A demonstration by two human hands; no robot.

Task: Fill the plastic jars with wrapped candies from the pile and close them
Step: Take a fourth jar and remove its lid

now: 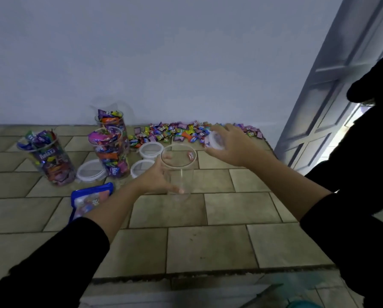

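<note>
Candies (186,132) in bright wrappers lie heaped along the wall at the back of the tiled tabletop (208,245). The left hand (157,178) is curled round a clear jar (181,174), held upright in front of the pile; one red candy shows through its wall. The right hand (228,145) grips a white lid (216,141) at the pile's near edge. Three filled jars (50,161) stand uncapped to the left, with loose lids (90,171) beside them.

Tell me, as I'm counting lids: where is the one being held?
Head view, right of centre: the right hand grips the lid just in front of the candy pile, beyond and right of the unfilled jar.
</note>
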